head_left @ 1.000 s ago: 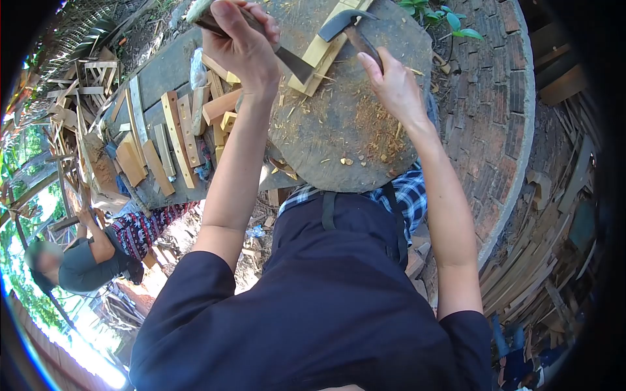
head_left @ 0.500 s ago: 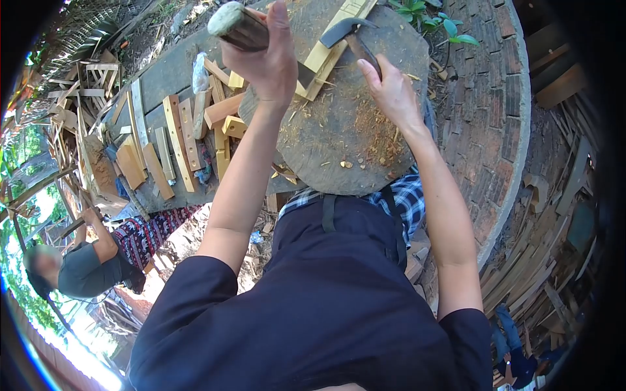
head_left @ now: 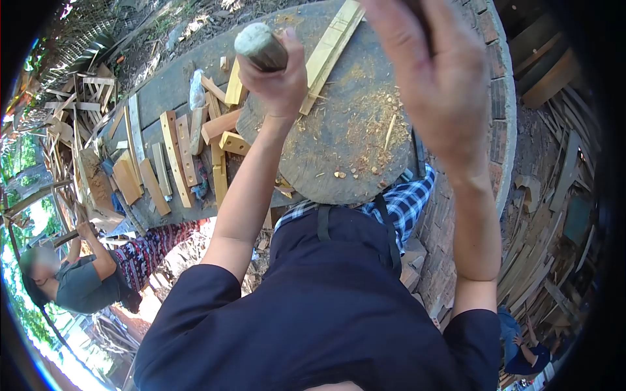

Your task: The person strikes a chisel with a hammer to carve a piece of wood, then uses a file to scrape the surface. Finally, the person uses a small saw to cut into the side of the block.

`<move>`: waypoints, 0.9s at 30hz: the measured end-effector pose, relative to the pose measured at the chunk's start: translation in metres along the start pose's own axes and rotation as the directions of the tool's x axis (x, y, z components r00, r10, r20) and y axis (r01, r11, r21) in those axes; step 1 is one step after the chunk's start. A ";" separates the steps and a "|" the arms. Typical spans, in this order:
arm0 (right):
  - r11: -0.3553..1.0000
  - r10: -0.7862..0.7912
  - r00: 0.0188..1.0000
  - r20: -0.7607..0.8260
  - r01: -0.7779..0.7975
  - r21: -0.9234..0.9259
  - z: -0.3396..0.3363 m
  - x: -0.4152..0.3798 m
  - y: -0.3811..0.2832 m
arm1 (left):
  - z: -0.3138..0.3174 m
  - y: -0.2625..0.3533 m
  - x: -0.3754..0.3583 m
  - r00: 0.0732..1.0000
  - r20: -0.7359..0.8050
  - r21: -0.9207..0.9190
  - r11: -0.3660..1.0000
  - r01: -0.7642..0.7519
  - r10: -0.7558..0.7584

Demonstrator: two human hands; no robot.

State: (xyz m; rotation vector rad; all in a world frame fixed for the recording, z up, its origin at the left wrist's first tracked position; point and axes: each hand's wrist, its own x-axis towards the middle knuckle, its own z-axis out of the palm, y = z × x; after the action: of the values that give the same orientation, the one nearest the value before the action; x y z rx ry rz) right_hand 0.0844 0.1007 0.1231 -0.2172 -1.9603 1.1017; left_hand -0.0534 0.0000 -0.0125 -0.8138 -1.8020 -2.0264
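Note:
My left hand (head_left: 282, 88) is wrapped round the thick handle of a chisel (head_left: 261, 47), its pale, worn butt end turned up toward me. The chisel's blade is hidden behind the hand. Just right of it a long yellow wooden bar (head_left: 330, 53) lies slantwise on a round wooden block (head_left: 313, 156). My right hand (head_left: 440, 91) is raised close to the camera at the upper right, blurred, with fingers closed round a hammer; only a dark bit of its handle shows and its head is out of view.
Wood chips (head_left: 375, 140) are scattered over the block. On the bench to the left lie several wooden pieces, among them a drilled bar (head_left: 177, 156) and a plastic bag (head_left: 197, 90). A curved brick wall (head_left: 499, 124) borders the right side. Another person (head_left: 88, 277) works at the far left.
My right hand has swung up toward the camera with the hammer, whose head has left the view. My left hand with the chisel shows slightly lower and farther right.

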 end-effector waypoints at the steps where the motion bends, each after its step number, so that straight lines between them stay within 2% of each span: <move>1: 0.978 -0.003 0.987 0.161 0.036 -0.205 -0.001 -0.007 -0.006 | 0.002 0.002 0.000 1.000 -0.002 -0.010 1.000 -0.010 0.010; 2: 0.914 0.030 0.949 0.314 0.101 -0.393 -0.001 -0.012 -0.010 | 0.004 0.006 -0.001 0.998 -0.032 -0.040 0.997 -0.062 0.061; 3: 0.912 0.021 0.950 0.312 0.109 -0.396 -0.001 -0.012 -0.009 | 0.006 0.011 -0.002 0.992 -0.064 -0.067 0.991 -0.114 0.110; 5: 0.878 0.023 0.950 0.310 0.129 -0.461 -0.001 -0.010 -0.006 | 0.009 0.014 0.000 0.994 -0.090 -0.121 0.990 -0.076 0.065; 6: 0.893 0.101 0.937 0.334 0.063 -0.446 -0.005 -0.003 -0.018 | 0.008 0.013 0.001 0.996 -0.078 -0.069 0.996 -0.051 0.046; 7: 0.894 0.105 0.936 0.337 0.060 -0.444 -0.003 0.001 -0.019 | 0.005 0.013 0.000 0.998 -0.064 -0.010 1.000 -0.022 0.021; 8: 0.913 -0.166 0.965 0.204 0.229 -0.339 0.001 0.006 -0.018 | 0.004 0.013 -0.001 0.993 -0.069 0.087 0.992 -0.088 0.094; 9: 0.876 -0.412 0.910 0.033 0.406 -0.260 0.003 0.007 -0.017 | 0.003 0.013 -0.004 0.994 -0.065 0.093 0.992 -0.086 0.092; 10: 0.909 -0.303 0.950 0.077 0.312 -0.276 0.003 0.000 -0.024 | 0.002 0.012 -0.005 0.990 -0.046 0.129 0.984 -0.124 0.131; 11: 0.908 -0.308 0.949 0.071 0.315 -0.276 0.002 -0.003 -0.024 | 0.002 0.012 -0.005 0.985 -0.028 0.159 0.973 -0.166 0.173; 12: 0.883 -0.144 0.958 0.248 0.238 -0.404 -0.001 -0.007 -0.024 | 0.003 0.013 -0.004 0.983 -0.028 0.151 0.973 -0.176 0.182; 13: 0.822 0.055 0.922 0.383 0.176 -0.541 -0.006 -0.009 -0.025 | 0.006 0.014 -0.004 0.983 -0.038 0.107 0.979 -0.176 0.181; 15: 0.787 0.021 0.913 0.406 0.236 -0.570 -0.011 -0.002 -0.026 | 0.010 0.014 -0.005 0.984 -0.071 0.032 0.986 -0.162 0.164; 16: 0.870 -0.085 0.940 0.330 0.231 -0.436 -0.009 -0.001 -0.029 | 0.008 0.012 -0.006 0.972 -0.045 0.115 0.968 -0.223 0.229; 17: 0.927 -0.177 0.956 0.233 0.241 -0.286 -0.006 -0.002 -0.030 | 0.006 0.012 -0.009 0.974 -0.046 0.126 0.968 -0.216 0.223; 18: 0.932 -0.173 0.956 0.236 0.237 -0.275 -0.003 -0.005 -0.029 | 0.005 0.015 -0.011 0.986 -0.043 0.120 0.980 -0.157 0.163; 19: 0.918 -0.078 0.948 0.307 0.188 -0.350 -0.002 -0.009 -0.027 | 0.004 0.017 -0.010 0.993 -0.039 0.109 0.989 -0.103 0.107; 20: 0.889 0.017 0.931 0.365 0.153 -0.432 -0.003 -0.011 -0.026 | 0.003 0.008 -0.009 0.983 -0.014 0.115 0.976 -0.183 0.186; 21: 0.845 0.117 0.906 0.406 0.124 -0.520 -0.006 -0.011 -0.026 | 0.005 0.008 -0.007 0.981 -0.015 0.104 0.976 -0.191 0.194; 22: 0.850 0.178 0.901 0.396 0.062 -0.523 -0.007 -0.008 -0.027 | 0.009 0.008 -0.007 0.986 -0.034 0.055 0.985 -0.162 0.164; 23: 0.845 0.173 0.903 0.393 0.069 -0.531 -0.008 -0.004 -0.028 | 0.013 0.005 -0.007 0.990 -0.056 0.008 0.991 -0.133 0.133; 24: 0.894 -0.024 0.958 0.285 0.148 -0.423 -0.005 -0.003 -0.028 | 0.012 0.007 -0.004 0.979 -0.051 0.070 0.979 -0.193 0.196; 25: 0.920 -0.199 0.969 0.148 0.236 -0.314 -0.002 -0.003 -0.028 | 0.009 0.009 -0.006 0.982 -0.050 0.088 0.980 -0.177 0.182; 26: 0.956 -0.222 0.968 0.114 0.239 -0.170 0.000 0.001 -0.026 | 0.008 0.010 -0.007 0.982 -0.029 0.104 0.978 -0.181 0.185; 27: 0.960 -0.214 0.970 0.116 0.230 -0.157 0.001 -0.005 -0.024 | 0.007 0.015 -0.006 0.981 -0.006 0.116 0.974 -0.193 0.195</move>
State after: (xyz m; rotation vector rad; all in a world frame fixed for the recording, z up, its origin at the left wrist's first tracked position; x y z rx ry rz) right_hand 0.0925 0.0829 0.1385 -0.0311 -2.1099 0.8141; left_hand -0.0388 0.0035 -0.0042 -0.8967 -1.7380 -1.7855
